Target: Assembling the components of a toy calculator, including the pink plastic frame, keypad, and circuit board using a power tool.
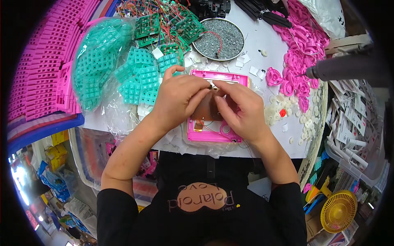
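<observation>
Head view: the left hand (180, 92) and right hand (245, 110) meet over a brown board (202, 110), which lies over a pink case (201, 135) on the counter (263, 37). Each hand's fingers are drawn close at the board's upper part; whether they clamp on anything cannot be told. Teal keypads (147, 78) lie left of the case, circuit boards (147, 25) beyond them, pink rings (296, 57) at right.
</observation>
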A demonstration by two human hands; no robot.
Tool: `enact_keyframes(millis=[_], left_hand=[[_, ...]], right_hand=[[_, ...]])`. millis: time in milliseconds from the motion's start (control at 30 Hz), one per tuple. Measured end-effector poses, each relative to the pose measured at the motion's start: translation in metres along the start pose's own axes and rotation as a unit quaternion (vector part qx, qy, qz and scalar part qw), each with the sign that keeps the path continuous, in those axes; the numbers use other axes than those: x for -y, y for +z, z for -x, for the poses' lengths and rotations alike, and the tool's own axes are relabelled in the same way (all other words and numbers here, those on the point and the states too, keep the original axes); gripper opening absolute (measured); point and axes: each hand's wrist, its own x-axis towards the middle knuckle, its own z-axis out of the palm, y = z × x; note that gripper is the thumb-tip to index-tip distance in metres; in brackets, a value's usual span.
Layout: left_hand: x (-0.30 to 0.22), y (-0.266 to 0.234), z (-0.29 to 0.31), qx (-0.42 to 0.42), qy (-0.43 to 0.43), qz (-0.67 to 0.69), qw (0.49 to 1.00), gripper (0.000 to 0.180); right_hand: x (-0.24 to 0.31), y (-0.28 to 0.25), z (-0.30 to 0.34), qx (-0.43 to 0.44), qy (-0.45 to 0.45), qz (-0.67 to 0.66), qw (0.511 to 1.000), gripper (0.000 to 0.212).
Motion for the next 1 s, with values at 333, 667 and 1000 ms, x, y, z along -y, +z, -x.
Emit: enact_keyframes(millis=[333,667,1000], left_hand=[[-0.003,-0.015,-0.004,0.062,0.06,-0.013,0.996,0.016],[-0.003,-0.012,-0.001,0.017,-0.042,0.018,0.999,0.009],[0.007,-0.011,-0.001,-0.007,-0.026,-0.019,0.999,0.006]], right_hand=[[-0.064,-0.026,-0.055,-0.005,0.065,0.049,0.997,0.045],[-0.206,-0.039,-0.171,-0.192,0.094,0.307,0.927,0.041],[-0.026,-0.074,-0.008,-0.233,0.041,-0.025,0.971,0.034]])
